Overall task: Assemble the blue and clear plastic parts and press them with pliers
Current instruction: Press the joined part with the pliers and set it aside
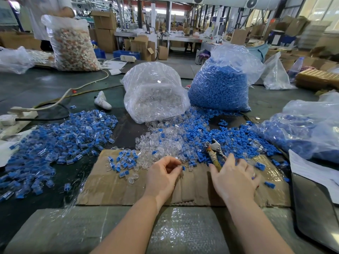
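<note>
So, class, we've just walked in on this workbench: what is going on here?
A person is putting small plastic parts together at a sheet of cardboard. The left hand pinches a small blue part at its fingertips. The right hand lies over the handle of the pliers, among loose blue parts. Clear parts are heaped ahead, and a spread of joined pieces lies to the left. Bags of clear and blue stock stand behind.
</note>
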A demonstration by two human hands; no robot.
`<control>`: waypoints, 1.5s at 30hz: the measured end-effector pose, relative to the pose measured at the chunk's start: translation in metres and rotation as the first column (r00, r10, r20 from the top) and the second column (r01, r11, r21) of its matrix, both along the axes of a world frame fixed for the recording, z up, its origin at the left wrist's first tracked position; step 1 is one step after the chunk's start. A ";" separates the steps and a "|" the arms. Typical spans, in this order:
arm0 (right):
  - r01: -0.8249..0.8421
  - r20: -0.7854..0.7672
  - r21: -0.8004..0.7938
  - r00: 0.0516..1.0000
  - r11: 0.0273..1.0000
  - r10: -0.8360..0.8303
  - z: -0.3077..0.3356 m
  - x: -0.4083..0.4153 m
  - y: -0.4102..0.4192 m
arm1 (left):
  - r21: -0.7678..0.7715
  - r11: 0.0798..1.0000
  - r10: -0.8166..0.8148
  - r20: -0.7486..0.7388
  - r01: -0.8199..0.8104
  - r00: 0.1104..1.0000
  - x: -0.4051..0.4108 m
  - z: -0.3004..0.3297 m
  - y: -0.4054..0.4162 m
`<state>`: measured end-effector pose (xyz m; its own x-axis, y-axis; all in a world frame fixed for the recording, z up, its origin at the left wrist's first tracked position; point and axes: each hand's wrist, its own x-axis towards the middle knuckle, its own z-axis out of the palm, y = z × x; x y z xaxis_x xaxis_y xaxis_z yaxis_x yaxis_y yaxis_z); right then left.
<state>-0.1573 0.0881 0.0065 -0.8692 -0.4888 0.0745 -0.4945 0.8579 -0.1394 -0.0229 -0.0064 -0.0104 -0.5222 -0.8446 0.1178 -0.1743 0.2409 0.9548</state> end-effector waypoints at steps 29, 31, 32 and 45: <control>-0.214 0.738 -0.450 0.458 0.867 0.496 0.057 0.027 0.006 | 0.484 0.871 0.229 -0.247 -0.085 0.942 -0.009 0.021 -0.030; -0.221 0.753 -0.442 0.435 0.870 0.493 0.057 0.026 0.007 | 0.490 0.866 0.240 -0.236 -0.098 0.942 -0.009 0.020 -0.032; -0.237 0.752 -0.432 0.437 0.870 0.493 0.057 0.026 0.007 | 0.490 0.865 0.244 -0.231 -0.104 0.942 -0.010 0.019 -0.032; -0.290 0.738 -0.409 0.452 0.865 0.501 0.056 0.022 0.004 | 0.429 0.884 0.282 -0.178 -0.183 0.943 -0.013 0.023 -0.034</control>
<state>-0.1356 0.0921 0.0629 -0.3139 -0.8602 -0.4018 -0.3545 0.4988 -0.7909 -0.0360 -0.0405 0.0124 -0.3047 -0.9380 -0.1653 0.0570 -0.1912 0.9799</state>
